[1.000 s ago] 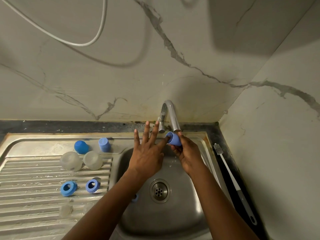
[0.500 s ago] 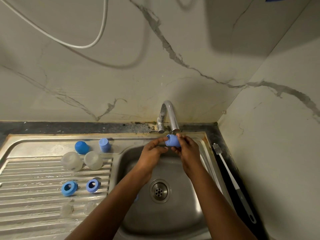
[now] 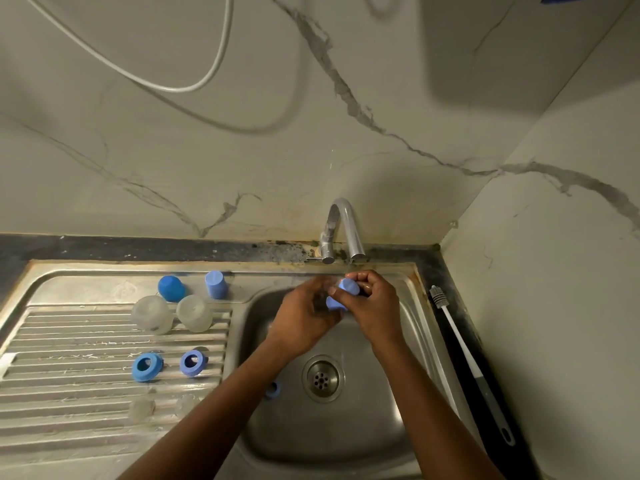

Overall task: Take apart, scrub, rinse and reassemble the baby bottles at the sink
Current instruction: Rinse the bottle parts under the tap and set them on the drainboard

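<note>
Wall (image 3: 415,133): marbled, with a white cable (image 3: 207,77) looping across it.
Sink: ribbed drainboard (image 3: 86,375) to the left, basin (image 3: 346,434) to the right, set in a dark worktop (image 3: 138,247).
Brush (image 3: 464,351): lies along the worktop right of the basin, bristles toward the wall.
Tap (image 3: 341,230): at the basin's back edge.
Left hand (image 3: 304,317) and right hand (image 3: 377,306): together over the back of the basin, just under the spout. Each grip is closed on one blue cap (image 3: 341,296) – left fingers pinch its near end, right fingers curl round the far end.
Drainboard: two clear domes (image 3: 152,314) side by side; behind them two blue caps (image 3: 216,284); in front, two blue rings (image 3: 147,367); nearer still, two faint clear teats (image 3: 141,408).
Basin – one blue ring (image 3: 273,389) left of the drain, partly hidden by the left forearm.
</note>
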The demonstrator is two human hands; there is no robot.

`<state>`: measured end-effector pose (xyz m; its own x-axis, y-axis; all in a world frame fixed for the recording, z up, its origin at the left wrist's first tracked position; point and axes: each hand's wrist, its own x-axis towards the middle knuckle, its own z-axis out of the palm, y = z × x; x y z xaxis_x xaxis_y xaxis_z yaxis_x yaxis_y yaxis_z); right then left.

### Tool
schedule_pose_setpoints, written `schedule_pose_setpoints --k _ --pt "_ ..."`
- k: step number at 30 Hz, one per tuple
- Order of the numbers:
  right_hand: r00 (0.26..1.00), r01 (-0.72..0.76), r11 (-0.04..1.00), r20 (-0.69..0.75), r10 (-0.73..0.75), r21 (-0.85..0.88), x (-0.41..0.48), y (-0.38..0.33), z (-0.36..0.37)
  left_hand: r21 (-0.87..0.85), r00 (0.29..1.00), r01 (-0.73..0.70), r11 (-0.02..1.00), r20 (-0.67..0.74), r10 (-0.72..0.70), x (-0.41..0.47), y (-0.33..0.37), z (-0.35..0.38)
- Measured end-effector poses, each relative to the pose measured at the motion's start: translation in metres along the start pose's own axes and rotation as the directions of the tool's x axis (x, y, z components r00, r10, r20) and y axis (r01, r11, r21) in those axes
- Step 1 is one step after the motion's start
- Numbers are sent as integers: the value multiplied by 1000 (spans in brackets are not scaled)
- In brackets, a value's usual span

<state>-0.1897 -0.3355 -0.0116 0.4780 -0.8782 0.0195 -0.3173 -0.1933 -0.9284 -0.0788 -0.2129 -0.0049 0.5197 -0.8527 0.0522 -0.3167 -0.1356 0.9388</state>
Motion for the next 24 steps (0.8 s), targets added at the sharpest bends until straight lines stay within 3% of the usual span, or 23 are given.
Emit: schedule_pose_setpoints --k 9,14,19,24 --pt "986 28 986 158 -54 163 -23 -19 36 52 983 -68 996 -166 76 -27 -5 -34" --pt "962 29 973 259 -89 228 -33 -32 59 55 959 81 995 -277 -63 -46 -23 -72" --pt "925 28 979 366 -101 200 -39 -41 91 52 889 185 981 -435 -145 -65 -39 -112" --pt "889 4 984 449 -85 179 -46 -43 120 -38 819 198 980 -542 -186 -80 -49 -157"
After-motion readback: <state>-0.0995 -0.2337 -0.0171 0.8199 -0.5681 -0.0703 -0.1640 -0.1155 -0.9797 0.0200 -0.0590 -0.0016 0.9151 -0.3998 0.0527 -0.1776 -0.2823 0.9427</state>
